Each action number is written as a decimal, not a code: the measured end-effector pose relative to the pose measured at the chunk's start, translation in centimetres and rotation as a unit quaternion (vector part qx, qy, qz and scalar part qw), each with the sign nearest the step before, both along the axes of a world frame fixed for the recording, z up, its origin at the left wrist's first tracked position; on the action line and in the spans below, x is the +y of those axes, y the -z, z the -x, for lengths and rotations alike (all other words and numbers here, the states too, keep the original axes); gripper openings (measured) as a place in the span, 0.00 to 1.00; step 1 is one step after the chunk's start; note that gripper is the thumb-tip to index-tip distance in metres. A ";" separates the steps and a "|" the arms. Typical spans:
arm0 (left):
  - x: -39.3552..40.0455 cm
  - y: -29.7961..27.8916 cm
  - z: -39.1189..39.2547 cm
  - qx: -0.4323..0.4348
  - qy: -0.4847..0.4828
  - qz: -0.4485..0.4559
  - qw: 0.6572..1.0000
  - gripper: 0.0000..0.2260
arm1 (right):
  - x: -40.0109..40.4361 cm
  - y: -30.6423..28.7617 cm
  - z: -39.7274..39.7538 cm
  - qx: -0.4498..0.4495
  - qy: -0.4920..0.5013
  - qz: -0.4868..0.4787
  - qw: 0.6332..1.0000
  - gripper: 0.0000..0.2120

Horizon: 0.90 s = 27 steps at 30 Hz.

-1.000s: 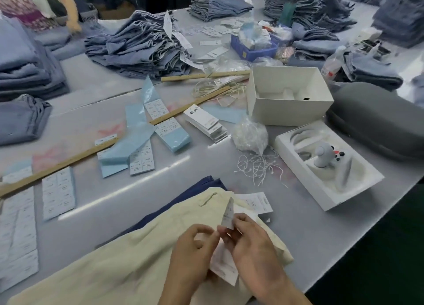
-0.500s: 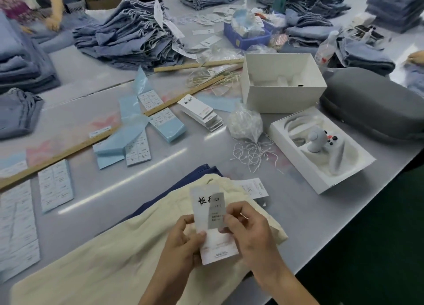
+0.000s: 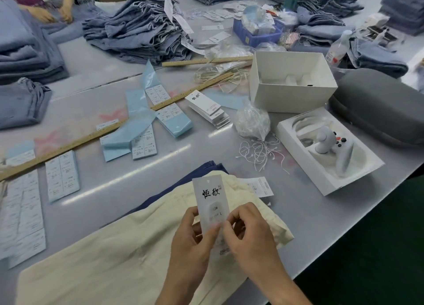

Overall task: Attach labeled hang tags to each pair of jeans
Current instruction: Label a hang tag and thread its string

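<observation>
Both hands meet over the cream trousers (image 3: 114,254) at the near table edge. The left hand (image 3: 192,242) pinches a white hang tag (image 3: 210,197) held upright, thumb on its face; the right hand (image 3: 250,233) pinches the tag's right edge near a small size sticker (image 3: 214,210). A tag stack (image 3: 207,108) and loose strings (image 3: 260,152) lie beyond.

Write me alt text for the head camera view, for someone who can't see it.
Both hands, left hand and right hand, hold a white hang tag upright over cream jeans on a grey table. Beyond lie sticker sheets, a tag stack, loose strings and folded denim piles.
</observation>
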<state>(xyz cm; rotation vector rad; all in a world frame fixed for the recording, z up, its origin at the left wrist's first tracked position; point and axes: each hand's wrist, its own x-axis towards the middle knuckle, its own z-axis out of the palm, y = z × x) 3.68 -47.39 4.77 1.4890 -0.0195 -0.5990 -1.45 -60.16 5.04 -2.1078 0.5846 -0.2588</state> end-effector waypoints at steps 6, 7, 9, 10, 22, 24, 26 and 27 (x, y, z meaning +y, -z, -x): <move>-0.1 -0.4 0.2 0.003 -0.058 0.020 0.998 0.10 | -0.1 0.2 0.0 0.007 0.053 -0.046 0.998 0.21; 0.0 -0.5 0.1 0.020 -0.068 0.041 0.997 0.09 | -0.3 0.0 -0.1 0.019 0.051 -0.070 0.996 0.23; 0.1 -0.9 0.0 0.050 -0.076 0.072 0.993 0.08 | -0.5 -0.4 -0.2 0.026 0.000 -0.126 0.992 0.18; 0.2 -1.0 -0.1 0.053 -0.079 0.073 0.993 0.07 | -0.5 -0.6 -0.1 0.025 -0.035 -0.138 0.989 0.13; -0.8 -0.8 -3.1 -0.027 -0.092 0.012 0.995 0.05 | -5.1 -3.5 -0.1 0.104 -0.236 -0.180 0.949 0.13; -0.8 -0.6 -4.2 -0.019 -0.090 0.004 0.996 0.07 | -7.9 -3.6 -1.9 -0.006 -0.138 -0.189 0.972 0.05; -0.8 -0.1 -4.9 -0.006 -0.074 -0.014 0.997 0.09 | -11.3 -2.0 -4.5 -0.087 -0.032 -0.105 0.990 0.06; -1.0 0.4 -5.0 0.001 -0.063 -0.021 0.998 0.10 | -13.0 -0.5 -5.8 -0.093 0.001 -0.044 0.995 0.10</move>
